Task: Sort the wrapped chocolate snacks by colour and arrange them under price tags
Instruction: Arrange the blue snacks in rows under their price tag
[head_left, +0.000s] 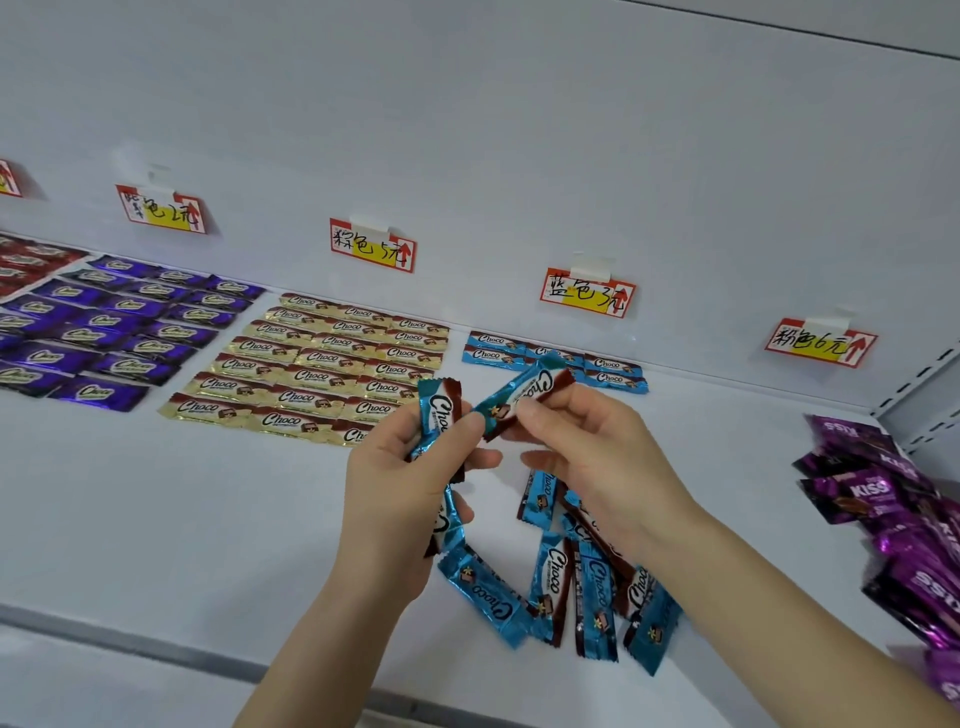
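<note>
Your R hand (587, 447) grip pinches one blue snack (511, 400), long axis tilted up-right twd the blue rows (493, 356) just beyond. L hand (410, 467) grips spare snacks (440, 410); R's nearer, I'd judge.

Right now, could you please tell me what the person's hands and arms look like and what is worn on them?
The left hand and right hand are bare: no gloves, rings or nail polish show. The left forearm and right forearm are bare too, with no sleeve, watch or bracelet in view.
</note>
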